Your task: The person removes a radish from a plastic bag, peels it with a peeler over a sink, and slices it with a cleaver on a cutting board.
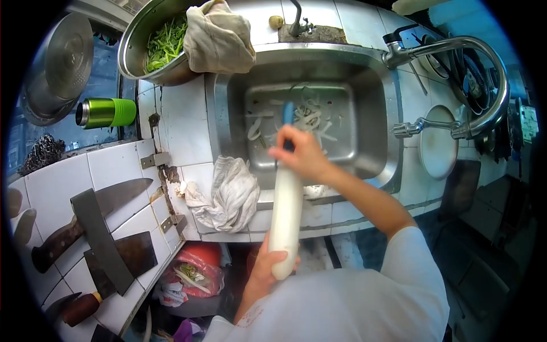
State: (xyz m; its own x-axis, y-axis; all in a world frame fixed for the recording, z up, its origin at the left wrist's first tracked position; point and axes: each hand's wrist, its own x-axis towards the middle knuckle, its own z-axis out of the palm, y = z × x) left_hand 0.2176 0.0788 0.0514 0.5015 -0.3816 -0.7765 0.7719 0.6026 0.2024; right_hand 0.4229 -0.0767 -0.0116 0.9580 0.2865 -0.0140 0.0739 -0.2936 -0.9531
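A long, pale daikon (286, 211) is held lengthwise, its far end over the front rim of the sink (364, 171). My left hand (266, 269) is closed around its near end, close to my body. At the far end, my right hand (305, 153) grips a peeler (288, 113) whose blue handle points away from me. The peeler's blade is mostly hidden by my fingers, and the hand is slightly blurred. Thin pale peelings (310, 118) lie scattered on the sink bottom beyond it.
A crumpled cloth (227, 191) lies left of the daikon. Behind it stands a pot (128, 57) of cut greens, partly covered by another cloth (219, 37). The faucet (484, 45) arches at right near a white oval plate (437, 142). Knives (125, 196) hang on the left tiles.
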